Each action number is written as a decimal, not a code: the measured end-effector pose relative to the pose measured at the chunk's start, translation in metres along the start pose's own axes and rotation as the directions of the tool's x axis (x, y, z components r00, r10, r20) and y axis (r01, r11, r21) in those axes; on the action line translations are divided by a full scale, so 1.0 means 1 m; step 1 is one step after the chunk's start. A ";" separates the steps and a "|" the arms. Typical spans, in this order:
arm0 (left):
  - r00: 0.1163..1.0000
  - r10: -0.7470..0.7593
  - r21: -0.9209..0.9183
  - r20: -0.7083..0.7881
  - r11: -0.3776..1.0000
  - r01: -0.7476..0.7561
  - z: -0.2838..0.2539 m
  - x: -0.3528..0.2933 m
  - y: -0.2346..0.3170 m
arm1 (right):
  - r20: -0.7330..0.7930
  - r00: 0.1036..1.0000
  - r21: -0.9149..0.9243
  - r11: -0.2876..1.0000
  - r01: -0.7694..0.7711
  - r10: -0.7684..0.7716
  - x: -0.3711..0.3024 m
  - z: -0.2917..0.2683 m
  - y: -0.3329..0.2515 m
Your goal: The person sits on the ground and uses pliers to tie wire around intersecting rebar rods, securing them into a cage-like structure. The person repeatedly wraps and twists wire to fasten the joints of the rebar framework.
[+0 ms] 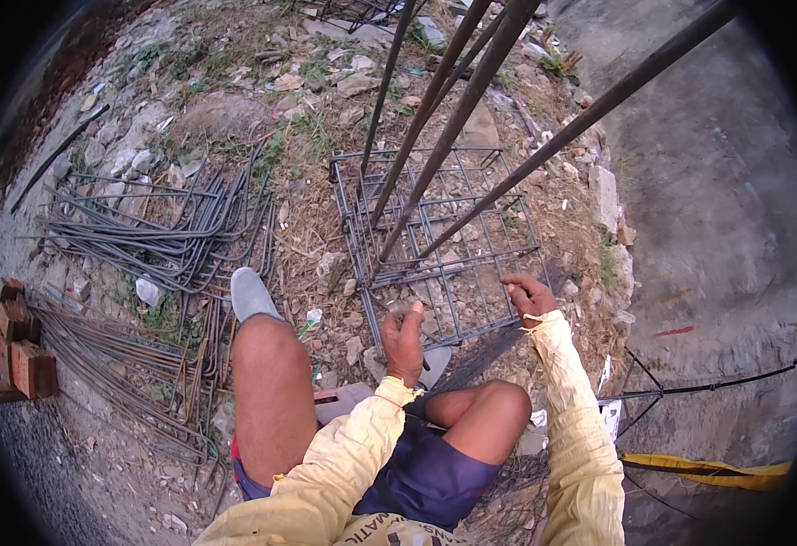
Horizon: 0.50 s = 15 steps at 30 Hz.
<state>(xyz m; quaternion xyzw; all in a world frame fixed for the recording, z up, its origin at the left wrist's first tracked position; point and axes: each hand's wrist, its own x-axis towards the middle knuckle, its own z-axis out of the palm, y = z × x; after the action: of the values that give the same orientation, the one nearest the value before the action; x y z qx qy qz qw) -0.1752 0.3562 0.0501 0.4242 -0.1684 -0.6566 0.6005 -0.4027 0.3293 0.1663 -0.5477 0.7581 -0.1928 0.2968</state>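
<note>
A flat steel rebar grid [449,276] lies on the rubble ground before my knees, with several long upright bars [435,168] rising from it and leaning to the upper right. At its near edge is my left hand [404,346], thumb raised and fingers curled; anything in them is too small to make out. My right hand [529,298] is by the grid's near right corner, thumb and forefinger close together in a pinch. What it may hold does not show clearly. A dark bundle of thin wire [482,353] lies beside my bent right knee, below that hand.
Bent rebar stirrups [175,223] are piled to the left, with rusty rods [121,364] nearer. Red bricks [27,350] stand at the far left. A grey concrete surface [699,237] runs along the right, with a black rod [717,389] and yellow strip [708,470].
</note>
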 end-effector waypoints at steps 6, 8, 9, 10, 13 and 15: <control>0.975 0.221 0.145 -0.004 0.965 -0.218 0.024 0.018 0.014 | 0.052 0.909 -0.018 0.910 0.415 -0.413 0.061 0.034 -0.050; 0.977 0.208 0.133 0.034 0.968 -0.211 0.038 0.013 0.042 | 0.135 0.907 0.024 0.916 0.400 -0.399 0.077 0.041 -0.058; 0.978 0.202 0.128 0.052 0.970 -0.207 0.043 0.014 0.050 | 0.178 0.902 0.046 0.919 0.391 -0.393 0.083 0.044 -0.061; 0.975 0.216 0.177 0.055 0.959 -0.222 0.044 0.019 0.053 | 0.203 0.893 0.030 0.914 0.404 -0.402 0.086 0.042 -0.072; 0.971 0.227 0.241 0.069 0.941 -0.237 0.048 0.031 0.060 | 0.319 0.830 0.031 0.880 0.474 -0.458 0.103 0.046 -0.066; 0.977 0.201 0.171 0.079 0.962 -0.212 0.049 0.034 0.063 | 0.334 0.828 0.076 0.888 0.453 -0.450 0.110 0.052 -0.058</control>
<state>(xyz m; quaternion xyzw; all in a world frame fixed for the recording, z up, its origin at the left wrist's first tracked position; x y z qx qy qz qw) -0.1690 0.2963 0.1132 0.4365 -0.2879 -0.5853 0.6197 -0.3515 0.2084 0.1370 -0.7372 0.5445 -0.1568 0.3682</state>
